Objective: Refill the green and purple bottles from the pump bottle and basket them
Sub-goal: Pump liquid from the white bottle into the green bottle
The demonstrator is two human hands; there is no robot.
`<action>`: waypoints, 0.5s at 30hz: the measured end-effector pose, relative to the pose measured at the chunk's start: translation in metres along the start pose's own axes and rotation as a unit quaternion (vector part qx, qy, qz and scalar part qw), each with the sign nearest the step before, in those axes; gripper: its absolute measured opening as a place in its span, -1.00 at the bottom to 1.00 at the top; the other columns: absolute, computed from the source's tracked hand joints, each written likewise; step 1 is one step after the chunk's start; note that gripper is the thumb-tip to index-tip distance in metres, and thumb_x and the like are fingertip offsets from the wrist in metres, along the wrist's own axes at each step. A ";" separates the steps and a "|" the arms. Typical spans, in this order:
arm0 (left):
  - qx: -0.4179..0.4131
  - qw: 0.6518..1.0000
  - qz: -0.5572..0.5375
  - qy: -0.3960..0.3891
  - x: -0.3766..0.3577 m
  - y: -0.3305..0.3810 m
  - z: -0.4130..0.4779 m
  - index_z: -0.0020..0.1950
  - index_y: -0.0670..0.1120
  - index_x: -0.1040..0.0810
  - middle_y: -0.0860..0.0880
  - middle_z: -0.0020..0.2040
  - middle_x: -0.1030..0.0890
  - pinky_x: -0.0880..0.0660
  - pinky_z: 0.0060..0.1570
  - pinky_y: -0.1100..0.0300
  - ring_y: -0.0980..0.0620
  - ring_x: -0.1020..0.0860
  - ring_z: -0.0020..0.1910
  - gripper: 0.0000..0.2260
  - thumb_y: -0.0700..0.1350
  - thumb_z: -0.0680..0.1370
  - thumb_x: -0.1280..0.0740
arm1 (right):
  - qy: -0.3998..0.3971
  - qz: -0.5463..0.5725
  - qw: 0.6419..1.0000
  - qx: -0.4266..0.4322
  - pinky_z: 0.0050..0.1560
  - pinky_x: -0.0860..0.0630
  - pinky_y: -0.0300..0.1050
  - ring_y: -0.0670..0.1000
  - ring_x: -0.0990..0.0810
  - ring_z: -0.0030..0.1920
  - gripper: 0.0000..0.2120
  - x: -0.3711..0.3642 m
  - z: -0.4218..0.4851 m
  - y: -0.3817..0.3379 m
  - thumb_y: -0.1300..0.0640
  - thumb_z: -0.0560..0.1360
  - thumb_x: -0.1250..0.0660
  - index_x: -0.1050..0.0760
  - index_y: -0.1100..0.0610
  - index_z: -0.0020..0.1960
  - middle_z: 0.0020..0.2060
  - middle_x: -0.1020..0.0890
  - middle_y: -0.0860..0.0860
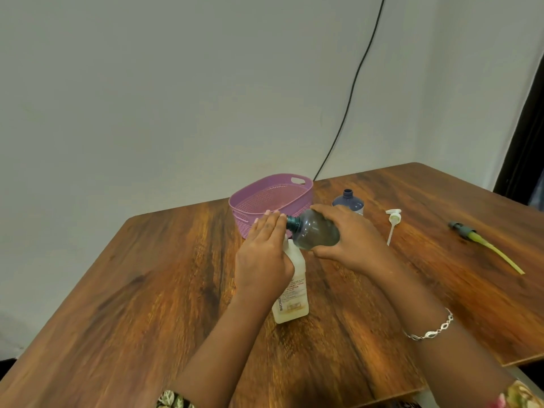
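Head view: one basket (239, 208), one purple bottle (349, 202), one pump bottle (292, 300), two pumps (394, 217) (459, 227); right hand (351, 241) grips one green bottle (317, 231), left hand (262, 256) flat at its neck.

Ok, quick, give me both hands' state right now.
Left hand: at the green bottle's neck, over the white bottle; grip cannot be told.
Right hand: holding the green bottle, tipped sideways.
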State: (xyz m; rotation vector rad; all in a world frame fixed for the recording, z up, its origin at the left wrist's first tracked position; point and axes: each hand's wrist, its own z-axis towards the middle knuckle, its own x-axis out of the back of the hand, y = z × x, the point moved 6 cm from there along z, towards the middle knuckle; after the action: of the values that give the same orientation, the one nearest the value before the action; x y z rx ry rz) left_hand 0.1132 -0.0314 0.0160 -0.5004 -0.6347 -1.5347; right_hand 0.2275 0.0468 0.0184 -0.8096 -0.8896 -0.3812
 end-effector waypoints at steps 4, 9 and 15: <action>0.007 1.000 -0.013 0.012 0.002 -0.002 0.010 0.05 -0.27 -0.63 -0.20 0.01 -0.66 -0.56 -0.09 -0.02 -0.17 -0.64 0.00 -0.63 -0.29 0.28 -0.27 | 0.011 -0.008 1.000 0.011 0.13 -0.38 -0.11 0.01 -0.42 0.19 -0.29 0.003 0.004 -0.003 0.01 0.35 -0.45 -0.23 -0.02 0.42 0.26 -0.42 0.01; 0.024 0.999 -0.034 0.023 -0.007 0.002 -0.006 0.08 -0.29 -0.62 -0.21 0.06 -0.64 -0.57 -0.08 -0.03 -0.17 -0.61 0.06 -0.64 -0.29 0.35 -0.21 | -0.011 -0.004 1.000 0.002 0.17 -0.41 -0.07 -0.02 -0.42 0.17 -0.30 -0.006 0.002 0.006 0.02 0.34 -0.46 -0.25 -0.04 0.41 0.22 -0.44 0.00; 0.021 0.999 -0.022 0.011 0.000 0.000 0.002 0.02 -0.26 -0.65 -0.20 -0.01 -0.66 -0.58 -0.14 -0.02 -0.16 -0.64 -0.01 -0.64 -0.32 0.27 -0.28 | 0.000 0.000 1.000 0.008 0.08 -0.37 -0.16 -0.01 -0.43 0.17 -0.29 0.000 0.003 0.003 0.02 0.33 -0.46 -0.25 -0.03 0.41 0.22 -0.44 0.00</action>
State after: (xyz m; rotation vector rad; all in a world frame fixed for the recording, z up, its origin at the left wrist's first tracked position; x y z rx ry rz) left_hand 0.1134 -0.0297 0.0176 -0.4389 -0.6628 -1.5632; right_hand 0.2273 0.0508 0.0179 -0.7943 -0.8924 -0.3733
